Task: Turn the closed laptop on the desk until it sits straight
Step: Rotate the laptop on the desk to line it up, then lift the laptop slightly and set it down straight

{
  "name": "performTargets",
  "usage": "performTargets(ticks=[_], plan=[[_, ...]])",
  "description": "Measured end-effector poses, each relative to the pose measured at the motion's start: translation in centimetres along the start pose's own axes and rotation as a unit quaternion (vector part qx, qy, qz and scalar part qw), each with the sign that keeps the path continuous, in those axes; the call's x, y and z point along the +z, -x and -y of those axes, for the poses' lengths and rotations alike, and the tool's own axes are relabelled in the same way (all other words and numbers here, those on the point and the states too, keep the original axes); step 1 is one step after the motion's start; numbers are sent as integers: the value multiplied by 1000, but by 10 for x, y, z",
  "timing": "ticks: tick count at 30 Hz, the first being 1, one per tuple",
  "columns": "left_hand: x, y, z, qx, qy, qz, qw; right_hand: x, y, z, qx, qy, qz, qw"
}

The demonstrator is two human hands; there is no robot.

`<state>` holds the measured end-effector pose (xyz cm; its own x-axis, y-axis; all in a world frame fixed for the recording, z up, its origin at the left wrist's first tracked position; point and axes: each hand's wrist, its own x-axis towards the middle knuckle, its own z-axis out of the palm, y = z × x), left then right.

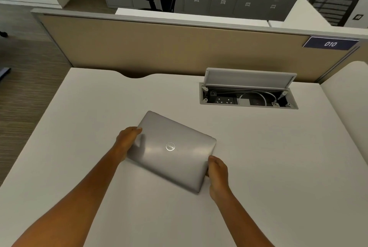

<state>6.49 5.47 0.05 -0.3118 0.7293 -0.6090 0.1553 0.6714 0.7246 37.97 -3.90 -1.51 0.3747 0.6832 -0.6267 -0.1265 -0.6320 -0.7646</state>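
A closed silver laptop (171, 150) with a round logo on its lid lies flat on the white desk (268, 167), near the middle. It sits skewed, its long edges running from upper left down to lower right. My left hand (127, 140) grips its left short edge, thumb on the lid. At the opposite short edge, near the front corner, my right hand (218, 171) grips the laptop, fingers curled under the edge.
An open cable box (249, 97) with sockets, a coiled white cable and a raised lid is set into the desk at the back right. A tan partition (169, 47) runs along the far edge. Floor drops away at the left.
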Motion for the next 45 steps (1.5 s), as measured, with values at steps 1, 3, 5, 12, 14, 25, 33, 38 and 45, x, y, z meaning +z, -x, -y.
performTargets(ticks=[1, 3, 5, 12, 14, 25, 33, 38, 45], plan=[[1, 0, 0, -2, 4, 1, 1000, 0, 0, -1, 0, -9, -1, 1000], [2, 0, 0, -6, 14, 0, 1000, 1, 0, -1, 6, -24, -8, 1000], [4, 1, 2, -11, 20, 1, 1000, 2, -2, 0, 17, -33, -14, 999], [15, 7, 6, -50, 80, 18, 995, -7, -22, 15, 30, -34, -25, 999], [21, 10, 8, -53, 95, 25, 994, -10, -30, 20, 30, -31, -28, 999], [57, 30, 1, -53, 112, 59, 991, -36, -69, 54, 14, -2, -61, 998], [85, 39, -17, -56, 98, 63, 992, -54, -92, 74, -19, 55, -71, 996], [99, 40, -26, -56, 100, 65, 991, -61, -106, 82, -20, 66, -70, 995], [106, 40, -35, -55, 97, 66, 992, -60, -119, 91, -25, 84, -76, 993]])
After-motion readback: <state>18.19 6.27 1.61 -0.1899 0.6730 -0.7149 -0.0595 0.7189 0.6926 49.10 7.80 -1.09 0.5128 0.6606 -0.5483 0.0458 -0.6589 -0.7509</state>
